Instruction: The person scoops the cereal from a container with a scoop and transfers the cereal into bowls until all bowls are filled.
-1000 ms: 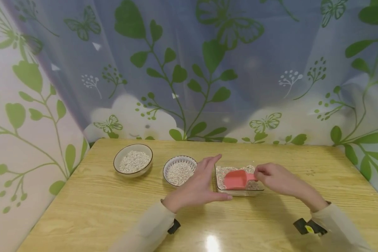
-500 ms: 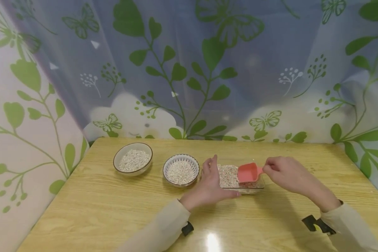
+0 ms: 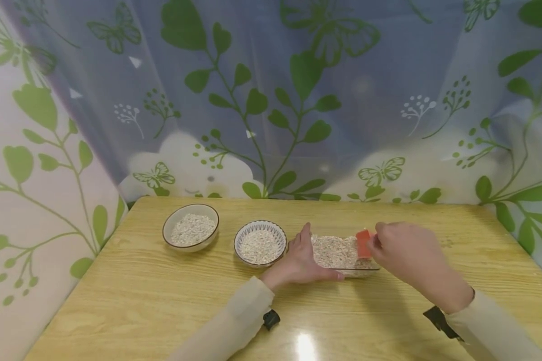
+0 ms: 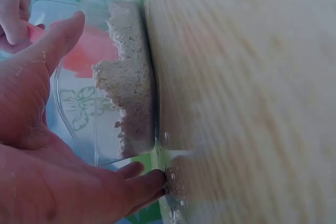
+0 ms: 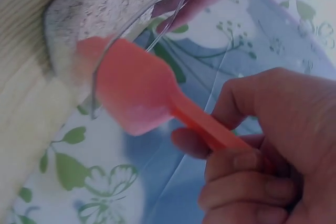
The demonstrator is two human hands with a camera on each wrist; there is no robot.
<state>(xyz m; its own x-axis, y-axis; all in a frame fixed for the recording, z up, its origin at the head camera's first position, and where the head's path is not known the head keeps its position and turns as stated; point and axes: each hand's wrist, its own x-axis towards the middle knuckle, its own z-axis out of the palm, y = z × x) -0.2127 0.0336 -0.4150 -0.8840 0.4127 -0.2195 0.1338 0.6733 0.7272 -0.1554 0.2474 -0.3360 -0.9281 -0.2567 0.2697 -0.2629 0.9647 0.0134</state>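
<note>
A clear rectangular glass container (image 3: 350, 273) holds oat flakes (image 3: 336, 250). My left hand (image 3: 300, 263) is spread at its left end, thumb along the front wall and fingers by the left side; in the left wrist view the hand (image 4: 58, 166) frames the glass with fairly straight fingers. My right hand (image 3: 408, 255) grips the handle of a red plastic scoop (image 3: 363, 244) at the container's right end. The right wrist view shows the scoop (image 5: 139, 85) tilted, its front edge down at the flakes inside the glass and fingers curled round the handle (image 5: 205, 124).
Left of the container stands a small patterned bowl (image 3: 260, 225) with flakes, close to my left hand. Farther left is a larger dark-rimmed bowl (image 3: 171, 238), also with flakes. A leaf-print curtain (image 3: 271, 165) hangs behind the wooden table (image 3: 140, 301).
The scoop has moved right across the container and tipped steeply, with the right hand turning over it. The left hand has shifted right, onto the container's left end, uncovering the small bowl.
</note>
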